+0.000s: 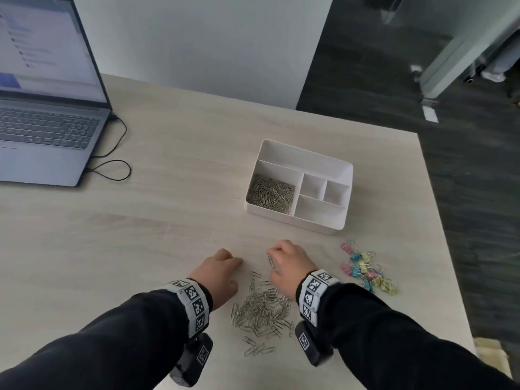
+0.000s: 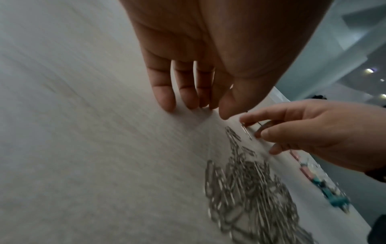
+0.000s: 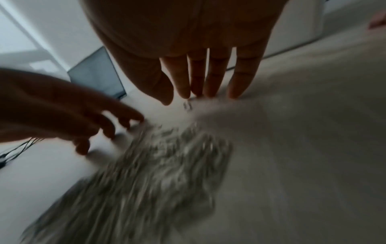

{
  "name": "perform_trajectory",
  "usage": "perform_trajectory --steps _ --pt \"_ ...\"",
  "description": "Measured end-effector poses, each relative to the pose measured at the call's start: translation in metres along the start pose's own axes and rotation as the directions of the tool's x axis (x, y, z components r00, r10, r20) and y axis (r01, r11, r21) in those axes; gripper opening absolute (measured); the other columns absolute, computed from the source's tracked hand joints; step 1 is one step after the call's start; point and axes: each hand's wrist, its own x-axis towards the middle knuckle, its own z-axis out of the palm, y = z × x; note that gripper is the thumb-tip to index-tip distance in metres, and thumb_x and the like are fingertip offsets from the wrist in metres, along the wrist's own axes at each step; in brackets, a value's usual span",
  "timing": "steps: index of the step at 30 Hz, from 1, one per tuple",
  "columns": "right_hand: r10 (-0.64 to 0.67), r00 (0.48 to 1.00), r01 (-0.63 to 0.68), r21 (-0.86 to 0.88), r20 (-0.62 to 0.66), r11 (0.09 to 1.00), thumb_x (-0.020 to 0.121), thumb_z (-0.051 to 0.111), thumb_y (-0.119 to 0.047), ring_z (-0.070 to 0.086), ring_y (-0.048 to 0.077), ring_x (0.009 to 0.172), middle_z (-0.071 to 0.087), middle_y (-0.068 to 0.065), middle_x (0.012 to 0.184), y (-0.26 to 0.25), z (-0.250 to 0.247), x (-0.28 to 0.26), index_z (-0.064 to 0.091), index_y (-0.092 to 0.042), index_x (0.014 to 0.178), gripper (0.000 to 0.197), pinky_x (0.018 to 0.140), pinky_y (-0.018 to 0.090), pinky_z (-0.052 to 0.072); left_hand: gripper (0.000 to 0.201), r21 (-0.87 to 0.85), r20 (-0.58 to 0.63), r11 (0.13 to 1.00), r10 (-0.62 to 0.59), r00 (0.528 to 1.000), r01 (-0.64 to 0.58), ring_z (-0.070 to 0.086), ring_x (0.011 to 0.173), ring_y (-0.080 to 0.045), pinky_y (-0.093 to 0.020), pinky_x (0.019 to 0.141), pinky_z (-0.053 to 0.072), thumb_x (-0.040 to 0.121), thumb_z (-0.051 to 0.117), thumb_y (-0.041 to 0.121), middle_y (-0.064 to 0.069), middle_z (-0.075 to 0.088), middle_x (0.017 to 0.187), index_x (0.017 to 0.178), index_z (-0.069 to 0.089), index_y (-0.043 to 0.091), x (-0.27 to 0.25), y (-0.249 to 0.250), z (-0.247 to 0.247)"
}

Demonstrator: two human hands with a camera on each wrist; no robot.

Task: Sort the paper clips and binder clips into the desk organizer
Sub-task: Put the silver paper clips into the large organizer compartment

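Wire paper clips (image 1: pixel 261 311), thin, silvery and looped, lie in a loose tangled heap on the desk (image 1: pixel 140 220) between the person's two wrists, with a few strays at its near edge. More of the same clips fill the large left compartment of the desk organizer (image 1: pixel 323 226), a white, smooth plastic tray with rounded corners and straight inner dividers; it stands farther back, well apart from the heap. Binder clips (image 1: pixel 365 268), small and pastel in pink, yellow and blue with wire handles, lie scattered near the desk's right edge, just right of the right hand (image 1: pixel 289 266).

That hand's grip looks pinched on a single clip (image 1: pixel 271 261) at the far end of the heap, though blur keeps me from telling whether it is lifted or still on the desk. The left hand (image 1: pixel 219 273) has its fingers straight and together, tips down on the bare desk beside the heap, holding nothing.

The desk is pale wood-grain laminate, matte. An open grey laptop (image 1: pixel 47 130) sits at the far left with a black cable (image 1: pixel 118 164) looping beside it. Behind stand a white wall and dark floor.
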Motion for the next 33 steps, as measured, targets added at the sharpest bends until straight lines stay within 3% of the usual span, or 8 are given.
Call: perform_trajectory --steps 4,8,13,17,20,26,31,33 --pt "-0.076 0.997 0.077 -0.043 0.030 0.996 0.087 0.049 -0.018 0.036 0.025 0.121 0.038 0.001 0.135 -0.002 0.022 -0.014 0.043 -0.016 0.138 0.051 0.106 0.040 0.037 0.062 0.137 0.040 0.983 0.115 0.993 -0.120 0.038 0.123 -0.023 -0.036 0.107 0.038 0.085 0.053 0.026 0.001 0.037 0.136 0.145 0.035 0.026 -0.012 0.013 0.012" --pt "-0.193 0.979 0.197 -0.071 0.061 0.978 0.087 0.048 -0.016 0.039 0.025 0.118 0.042 0.002 0.130 0.001 0.033 -0.029 0.046 -0.017 0.136 0.050 0.102 0.041 0.041 0.060 0.195 0.057 0.952 0.228 0.972 -0.235 0.040 0.118 -0.026 -0.035 0.105 0.039 0.084 0.051 0.022 -0.002 0.040 0.132 0.143 0.037 0.026 -0.024 0.023 0.027" --pt "-0.248 0.966 0.252 -0.043 0.067 0.967 0.088 0.054 -0.030 0.039 0.020 0.120 0.043 -0.001 0.130 0.014 0.034 -0.048 0.046 -0.024 0.139 0.052 0.104 0.036 0.037 0.052 0.154 0.049 0.951 0.264 0.963 -0.268 0.044 0.119 -0.023 -0.036 0.105 0.040 0.084 0.056 0.033 0.001 0.043 0.130 0.135 0.048 0.030 -0.032 0.020 0.033" --pt "-0.136 0.991 0.137 -0.017 0.017 0.990 0.075 0.069 -0.058 0.042 0.014 0.113 0.037 -0.006 0.128 0.030 0.035 -0.059 0.038 -0.034 0.141 0.077 0.101 0.034 0.042 0.092 0.187 0.010 0.975 0.116 0.993 -0.116 0.043 0.120 -0.017 -0.036 0.096 0.049 0.063 0.067 0.069 0.008 0.033 0.132 0.140 0.029 0.038 -0.040 0.006 0.026" --pt "-0.067 0.993 0.072 -0.047 0.098 0.996 0.066 0.076 -0.060 0.046 0.014 0.104 0.031 -0.004 0.125 0.033 0.038 -0.063 0.028 -0.036 0.143 0.094 0.097 0.030 0.044 0.110 0.292 0.044 0.952 0.085 0.995 -0.094 0.048 0.114 -0.015 -0.036 0.088 0.053 0.047 0.070 0.079 0.010 0.034 0.127 0.137 0.023 0.038 -0.046 0.009 0.025" --pt "-0.020 0.996 0.021 -0.010 0.087 1.000 0.078 0.074 -0.042 0.054 0.016 0.090 0.034 -0.004 0.124 0.023 0.051 -0.059 0.032 -0.032 0.141 0.077 0.088 0.030 0.049 0.092 0.376 0.081 0.919 0.095 0.992 -0.118 0.056 0.104 -0.021 -0.037 0.085 0.052 0.057 0.079 0.062 0.003 0.040 0.119 0.127 0.033 0.024 -0.045 0.027 0.044" --pt "0.002 1.000 -0.003 0.124 0.007 0.992 0.085 0.064 -0.022 0.056 0.018 0.095 0.043 -0.004 0.119 0.013 0.054 -0.052 0.048 -0.030 0.130 0.049 0.093 0.034 0.049 0.059 0.212 0.034 0.976 0.035 0.999 -0.041 0.062 0.096 -0.022 -0.032 0.077 0.048 0.075 0.075 0.042 0.001 0.051 0.116 0.119 0.042 0.021 -0.033 0.032 0.038" --pt "0.022 0.999 -0.013 0.204 -0.040 0.979 0.084 0.063 -0.019 0.057 0.015 0.095 0.045 -0.004 0.118 0.012 0.053 -0.051 0.052 -0.029 0.128 0.046 0.094 0.033 0.048 0.052 0.131 0.004 0.991 0.015 1.000 -0.015 0.062 0.098 -0.021 -0.032 0.081 0.049 0.080 0.071 0.037 0.001 0.054 0.119 0.121 0.043 0.021 -0.029 0.029 0.034"
